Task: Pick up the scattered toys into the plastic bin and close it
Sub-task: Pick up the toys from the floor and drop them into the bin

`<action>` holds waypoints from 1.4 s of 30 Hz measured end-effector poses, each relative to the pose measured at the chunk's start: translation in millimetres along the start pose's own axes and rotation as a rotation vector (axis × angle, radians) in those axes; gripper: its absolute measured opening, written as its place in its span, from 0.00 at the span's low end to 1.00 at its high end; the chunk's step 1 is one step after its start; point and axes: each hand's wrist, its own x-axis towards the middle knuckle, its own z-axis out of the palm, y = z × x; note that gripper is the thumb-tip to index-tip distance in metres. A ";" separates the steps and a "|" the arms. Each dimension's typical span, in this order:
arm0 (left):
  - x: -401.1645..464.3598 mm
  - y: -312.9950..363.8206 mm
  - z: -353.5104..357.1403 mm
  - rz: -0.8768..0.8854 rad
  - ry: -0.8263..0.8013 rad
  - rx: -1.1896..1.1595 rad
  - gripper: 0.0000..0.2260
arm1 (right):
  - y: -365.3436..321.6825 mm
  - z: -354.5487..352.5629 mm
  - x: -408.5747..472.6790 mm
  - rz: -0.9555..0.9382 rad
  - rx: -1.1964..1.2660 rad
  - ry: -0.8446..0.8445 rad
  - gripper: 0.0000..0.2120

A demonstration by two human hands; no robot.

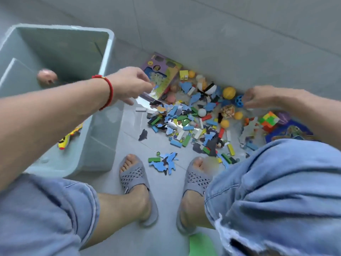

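Note:
A translucent pale plastic bin (108, 52) stands open on the floor at the left, with no lid in view. Inside it lie a blurred pink ball (47, 76) and a yellow and red toy (70, 137). The scattered toys (193, 122) form a pile against the wall: blocks, foam puzzle pieces, balls. My left hand (129, 84) hovers over the near edge of a purple toy box (162, 71), its fingers loosely curled and the thumb apart. My right hand (263, 97) reaches into the pile, its fingertips touching a blue holed ball (239, 101).
My knees in denim shorts and my feet in grey slippers (132, 176) fill the foreground. A colourful cube (269, 119) and a blue puzzle board (289, 132) lie at the right. Blue foam pieces (166, 161) sit between my feet. The grey wall (221, 34) backs the pile.

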 end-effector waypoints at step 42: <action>69.8 20.9 87.3 -0.169 -0.274 -0.490 0.17 | 39.0 135.1 54.6 0.376 1.591 0.759 0.18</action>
